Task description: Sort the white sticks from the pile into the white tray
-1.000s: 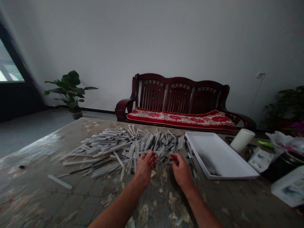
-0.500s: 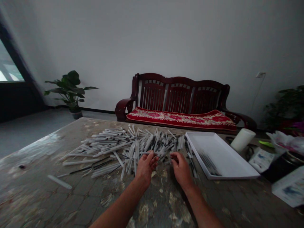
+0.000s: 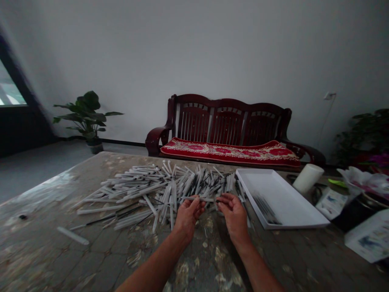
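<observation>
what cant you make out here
Head view:
- The white stick at the left hand: fingers hide part of it.
- Dark items in the white tray: too small and blurred to name.
- Lower sticks in the pile: hidden by those on top.
- Printed sheet: cut off by the right edge.

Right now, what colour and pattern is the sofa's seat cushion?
The seat cushion is red with pink flowers and a cream border, clearest in the head view.

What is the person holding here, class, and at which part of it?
The left hand grips a slim white tube around its middle; the right hand is beside its end, contact unclear.
</observation>
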The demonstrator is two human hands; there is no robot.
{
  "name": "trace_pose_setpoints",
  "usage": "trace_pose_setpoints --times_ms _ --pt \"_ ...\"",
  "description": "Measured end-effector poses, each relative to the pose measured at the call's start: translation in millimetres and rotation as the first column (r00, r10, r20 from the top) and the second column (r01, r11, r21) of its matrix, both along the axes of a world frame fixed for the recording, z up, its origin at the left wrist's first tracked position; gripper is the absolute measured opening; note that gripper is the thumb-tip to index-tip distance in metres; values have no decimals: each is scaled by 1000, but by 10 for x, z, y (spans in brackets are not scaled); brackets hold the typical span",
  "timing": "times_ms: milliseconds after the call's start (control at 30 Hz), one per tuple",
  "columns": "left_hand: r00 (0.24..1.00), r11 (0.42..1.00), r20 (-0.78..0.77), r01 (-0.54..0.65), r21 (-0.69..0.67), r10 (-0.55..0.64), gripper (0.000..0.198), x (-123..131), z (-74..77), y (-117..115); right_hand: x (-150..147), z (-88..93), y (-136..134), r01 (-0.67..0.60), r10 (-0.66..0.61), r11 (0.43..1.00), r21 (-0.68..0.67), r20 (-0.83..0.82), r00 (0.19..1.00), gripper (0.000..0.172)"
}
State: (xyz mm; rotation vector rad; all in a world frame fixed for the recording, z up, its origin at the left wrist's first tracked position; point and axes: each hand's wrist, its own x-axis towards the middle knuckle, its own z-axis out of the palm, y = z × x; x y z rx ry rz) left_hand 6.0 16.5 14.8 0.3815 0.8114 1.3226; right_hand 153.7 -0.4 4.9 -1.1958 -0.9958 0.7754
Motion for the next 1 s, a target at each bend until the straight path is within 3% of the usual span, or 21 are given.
trace_pose_setpoints --times_ms 533,800,1000 --pt "997 999 -66 33 19 -32 19 10 -39 -4 -37 -10 -45 29 -29 1000 -7 63 998 31" --pt "997 998 -66 42 38 -40 24 1 -49 6 -33 -19 -80 44 -60 997 63 277 959 22" --pt "991 995 -124 55 85 -44 36 -5 -52 -12 -7 -3 -93 15 -38 997 70 340 940 22"
